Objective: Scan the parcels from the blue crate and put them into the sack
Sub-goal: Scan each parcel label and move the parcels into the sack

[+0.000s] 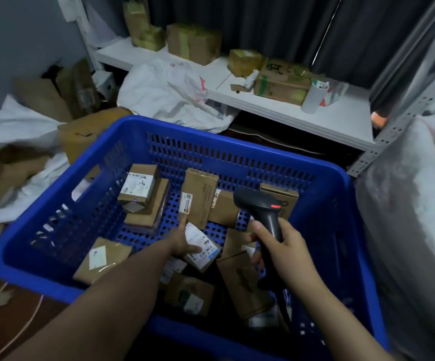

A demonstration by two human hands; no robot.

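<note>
Parcels (200,199) are being held in the blue crate (211,136); one labelled parcel (204,252) is being gripped by the left hand (182,242), a barcode scanner (262,207) being clasped by the right hand (286,250)

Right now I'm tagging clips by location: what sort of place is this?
Probably a parcel sorting room: a blue perforated plastic crate of labelled brown cardboard parcels, a black handheld barcode scanner in the right hand, and taped cardboard boxes on a white shelf.

Cardboard boxes (194,43) and a white paper roll (314,99) on a white shelf (328,118) before dark curtains (276,24)
</note>
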